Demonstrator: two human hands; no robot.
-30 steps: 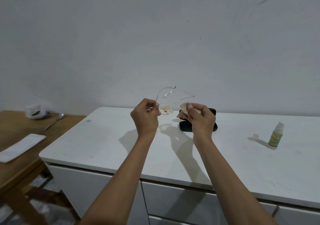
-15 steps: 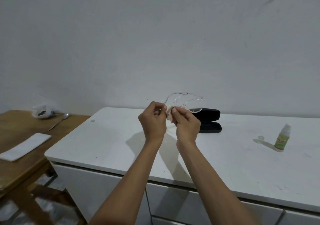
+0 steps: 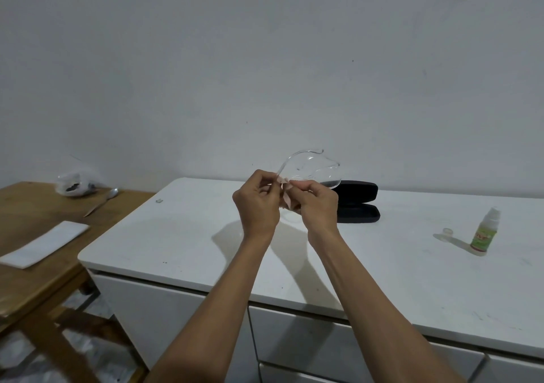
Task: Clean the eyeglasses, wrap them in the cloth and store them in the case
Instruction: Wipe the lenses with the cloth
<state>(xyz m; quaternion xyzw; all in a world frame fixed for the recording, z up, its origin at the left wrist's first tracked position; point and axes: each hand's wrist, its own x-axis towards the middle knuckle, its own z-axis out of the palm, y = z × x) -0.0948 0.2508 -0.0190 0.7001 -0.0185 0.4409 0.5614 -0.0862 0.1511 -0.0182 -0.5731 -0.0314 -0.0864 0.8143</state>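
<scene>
A plain grey-white wall (image 3: 265,59), faintly scuffed, fills the upper half of the view. Below it stands a white cabinet (image 3: 176,235) with drawers under a smooth top that catches soft shadows. A wooden table (image 3: 35,206) sits just beside it on the left, over a pale patterned floor (image 3: 17,350).
</scene>
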